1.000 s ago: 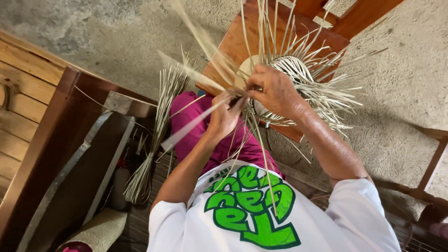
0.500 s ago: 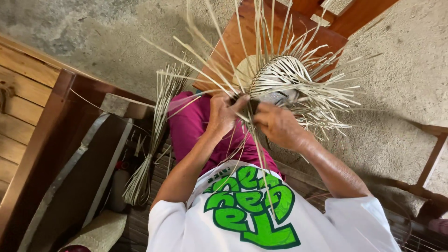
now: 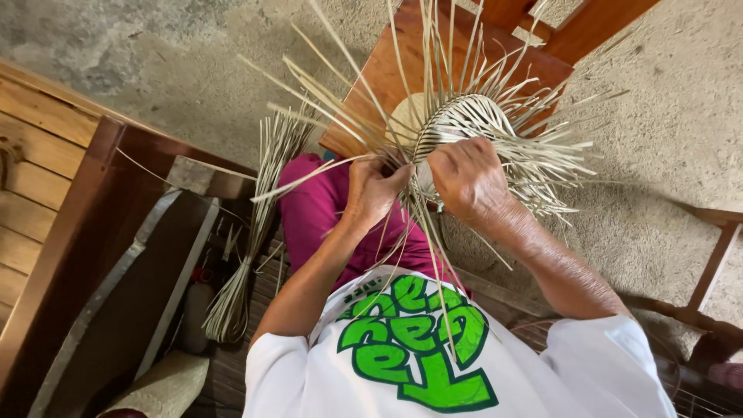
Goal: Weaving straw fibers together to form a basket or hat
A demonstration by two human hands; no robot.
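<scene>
1. Left hand point(image 3: 373, 188): fingers curled, pinching pale straw strands at the near edge of the woven piece point(image 3: 464, 124); one long strand running out leftward from the grip.
2. Right hand point(image 3: 467, 176): clenched over the near side of the woven piece, fingertips tucked among the strands — exact hold hidden by the knuckles.
3. Woven piece: half-made, rounded, pale straw; resting on the brown wooden chair seat point(image 3: 371, 85) ahead of the knees; loose strands fanning out all round.
4. Bundle of spare straw point(image 3: 259, 217): lying on the ground left of the magenta trouser leg point(image 3: 309, 209) — well apart from both hands.
5. Surroundings: rough concrete floor point(image 3: 658, 155); wooden bench frame point(image 3: 101, 232) at left.
</scene>
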